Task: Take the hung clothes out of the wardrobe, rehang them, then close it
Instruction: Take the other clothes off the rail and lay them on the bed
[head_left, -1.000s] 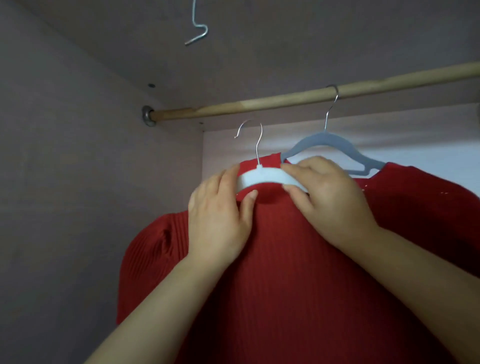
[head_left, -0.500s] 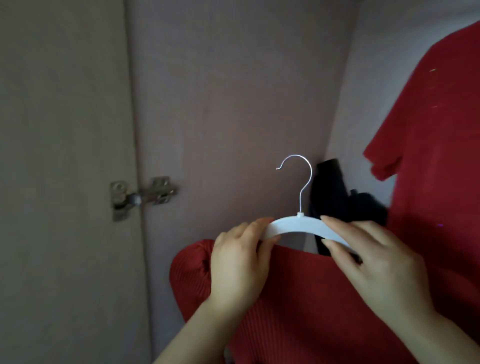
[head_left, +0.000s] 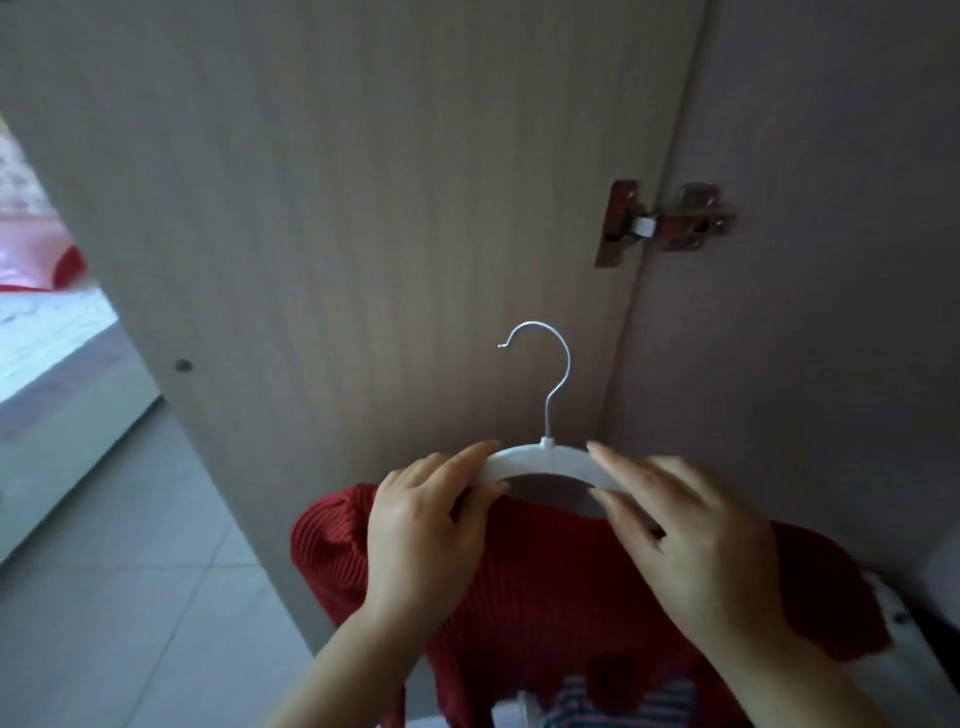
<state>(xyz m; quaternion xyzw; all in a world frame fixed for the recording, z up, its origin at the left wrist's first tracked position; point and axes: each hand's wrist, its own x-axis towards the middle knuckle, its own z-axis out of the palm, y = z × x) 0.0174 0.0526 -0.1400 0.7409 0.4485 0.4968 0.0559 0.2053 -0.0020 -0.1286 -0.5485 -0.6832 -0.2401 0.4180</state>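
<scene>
Door (head_left: 363, 208) behind hanger (head_left: 545, 458) and red sweater (head_left: 561, 582), hinge (head_left: 662, 223) right, tiled floor (head_left: 130, 597) left

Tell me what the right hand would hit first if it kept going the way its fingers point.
The right hand pinches the white hanger; beyond it, up and leftward, probably the wardrobe door, its inner face, though depth is unclear.

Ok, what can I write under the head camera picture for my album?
The left hand and right hand hold a white hanger with a red sweater on it, beside the open wardrobe door.
</scene>
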